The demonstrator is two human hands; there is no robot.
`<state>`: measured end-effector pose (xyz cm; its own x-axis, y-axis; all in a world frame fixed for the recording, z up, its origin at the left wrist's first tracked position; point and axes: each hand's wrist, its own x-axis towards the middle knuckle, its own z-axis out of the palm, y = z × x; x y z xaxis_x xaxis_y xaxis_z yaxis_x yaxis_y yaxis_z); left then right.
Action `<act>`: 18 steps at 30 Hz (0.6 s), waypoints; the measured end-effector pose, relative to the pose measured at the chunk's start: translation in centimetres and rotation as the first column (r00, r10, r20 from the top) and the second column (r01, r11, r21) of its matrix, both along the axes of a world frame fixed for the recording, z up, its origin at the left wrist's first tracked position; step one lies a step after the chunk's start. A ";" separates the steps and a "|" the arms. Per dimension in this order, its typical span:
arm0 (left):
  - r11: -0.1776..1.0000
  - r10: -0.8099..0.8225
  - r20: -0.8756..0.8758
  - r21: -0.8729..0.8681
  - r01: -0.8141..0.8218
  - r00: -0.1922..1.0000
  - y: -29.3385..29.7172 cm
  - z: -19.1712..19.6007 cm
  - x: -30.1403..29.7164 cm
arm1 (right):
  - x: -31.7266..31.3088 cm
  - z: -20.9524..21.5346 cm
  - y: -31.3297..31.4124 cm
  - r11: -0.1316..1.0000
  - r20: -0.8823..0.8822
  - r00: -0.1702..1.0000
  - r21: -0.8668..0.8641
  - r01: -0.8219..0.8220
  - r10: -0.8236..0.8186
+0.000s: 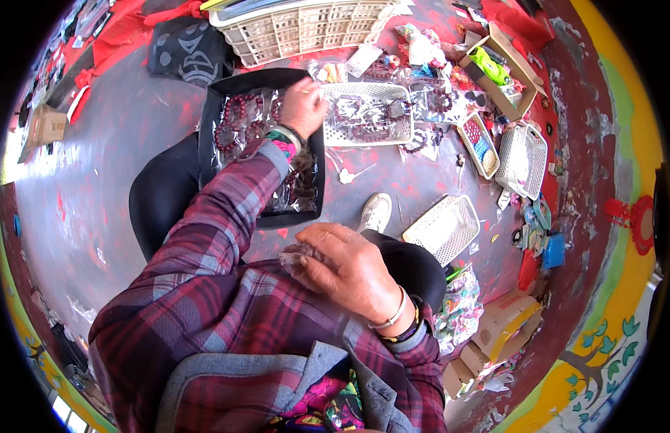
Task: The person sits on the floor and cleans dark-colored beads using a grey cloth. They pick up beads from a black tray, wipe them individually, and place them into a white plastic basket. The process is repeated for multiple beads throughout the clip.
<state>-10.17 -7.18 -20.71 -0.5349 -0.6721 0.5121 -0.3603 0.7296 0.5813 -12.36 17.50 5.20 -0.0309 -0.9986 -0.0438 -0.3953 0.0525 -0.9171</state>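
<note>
My left hand [304, 108] is curled over the far right corner of a black open box [317, 184] resting on my lap. What its fingers grip, if anything, is hidden. Inside the box lie clear-bagged strings of dark red beads [237, 115], with a brown furry item [300, 184] at the near right. Close to my chest, my right hand [357, 270] is closed around a brown fluffy piece [297, 261], probably a fuzzy hair tie. Just right of my left hand stands a white plastic basket [369, 141] with more bagged bead strings in it.
A large cream crate [306, 36] stands beyond the box, beside a dark bag [190, 54]. On the right are a cardboard box [530, 86] with a green item, small white baskets [523, 160] and another basket [445, 229]. More cardboard boxes [505, 328] lie at the near right.
</note>
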 end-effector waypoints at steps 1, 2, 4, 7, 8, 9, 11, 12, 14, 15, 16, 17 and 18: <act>0.990 -0.106 0.080 -0.088 0.113 0.991 1.0 0.3 -1.4 | -0.3 0.2 0.2 1.000 -0.001 1.000 -0.010 0.012 -0.012; 0.963 -0.225 0.294 -0.081 0.259 0.929 1.6 -0.3 -2.7 | -0.7 0.3 0.4 0.999 -0.009 1.000 -0.032 0.029 -0.029; 0.929 -0.317 0.656 0.069 0.363 0.685 3.7 -2.7 -4.7 | -1.4 0.6 0.8 0.998 -0.004 0.998 -0.027 0.060 -0.060; 0.890 -0.394 0.906 0.336 0.307 0.152 5.5 -2.8 -7.2 | -2.5 0.7 1.4 0.995 0.005 0.995 -0.008 0.101 -0.101; 0.907 -0.392 0.917 0.371 0.200 0.077 5.5 -5.9 -8.2 | -2.7 0.6 1.6 0.994 0.009 0.994 -0.001 0.111 -0.111; 0.891 -0.452 0.890 0.449 0.074 0.048 5.6 -6.3 -9.3 | -3.1 0.5 1.7 0.992 -0.002 0.992 -0.002 0.128 -0.128; 0.931 -0.365 0.930 0.366 0.011 -0.033 4.7 -10.5 -9.6 | -3.6 0.4 1.8 0.992 -0.006 0.993 -0.012 0.122 -0.122; 0.945 -0.326 0.942 0.326 -0.010 -0.076 4.7 -10.8 -9.9 | -3.9 0.2 1.9 0.991 -0.005 0.991 -0.020 0.134 -0.134; 0.922 -0.385 0.922 0.381 -0.073 -0.045 4.1 -11.4 -10.1 | -4.4 -0.2 2.3 0.993 -0.032 0.992 -0.017 0.121 -0.121; 0.899 -0.432 0.901 0.427 -0.093 -0.039 3.8 -11.0 -10.0 | -4.5 -0.2 2.4 0.993 -0.046 0.993 -0.020 0.112 -0.113; 0.895 -0.433 0.901 0.434 -0.102 0.027 3.8 -10.8 -10.0 | -4.6 -0.2 2.4 0.992 -0.017 0.992 -0.007 0.125 -0.125; 0.891 -0.432 0.897 0.441 -0.111 0.093 3.7 -10.8 -10.0 | -4.7 -0.1 2.3 0.991 0.011 0.991 0.006 0.136 -0.136; 0.889 -0.423 0.892 0.443 -0.121 0.159 3.5 -10.6 -10.0 | -4.8 0.0 2.2 0.989 0.039 0.988 0.013 0.146 -0.147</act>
<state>-20.18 -3.70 -31.34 -0.5057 -0.4621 -0.7285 -0.7147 0.6973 0.0538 -17.14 19.72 5.24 -0.1748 -0.9829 -0.0579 -0.3459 0.1164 -0.9310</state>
